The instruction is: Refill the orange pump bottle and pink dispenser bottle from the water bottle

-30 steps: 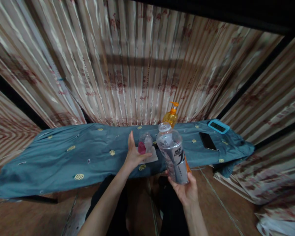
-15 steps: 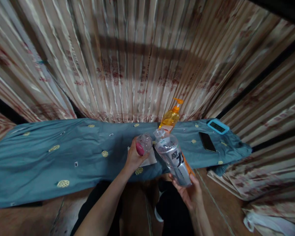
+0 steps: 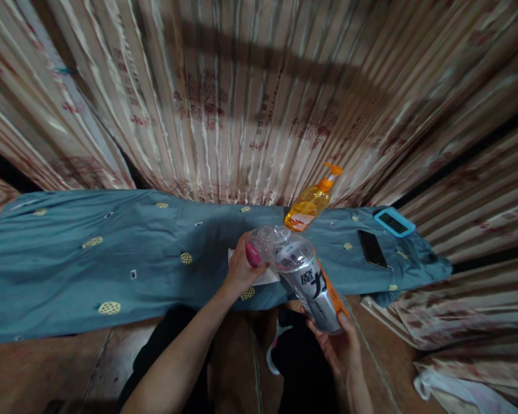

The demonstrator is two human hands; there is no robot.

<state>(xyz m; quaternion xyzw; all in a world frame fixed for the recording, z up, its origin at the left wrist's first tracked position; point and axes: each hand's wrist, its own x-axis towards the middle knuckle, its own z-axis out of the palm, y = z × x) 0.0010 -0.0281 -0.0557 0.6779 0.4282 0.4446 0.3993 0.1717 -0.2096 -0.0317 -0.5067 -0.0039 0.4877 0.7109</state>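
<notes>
**Bottle tipped at the small container**

The right hand (image 3: 341,345) grips a large drink bottle (image 3: 308,279) by its base, its open mouth tilted against a small clear container (image 3: 263,244) clasped in the left hand (image 3: 240,270) above the tabletop (image 3: 112,259). The bottle looks nearly empty; whether anything flows is unclear.

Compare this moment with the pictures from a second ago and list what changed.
The left hand closed around the small clear container and lifted it off the white cloth. The right hand tipped the large bottle leftward until its mouth met the container. The orange pump bottle, black phone and blue-cased device stayed on the teal cover.
</notes>
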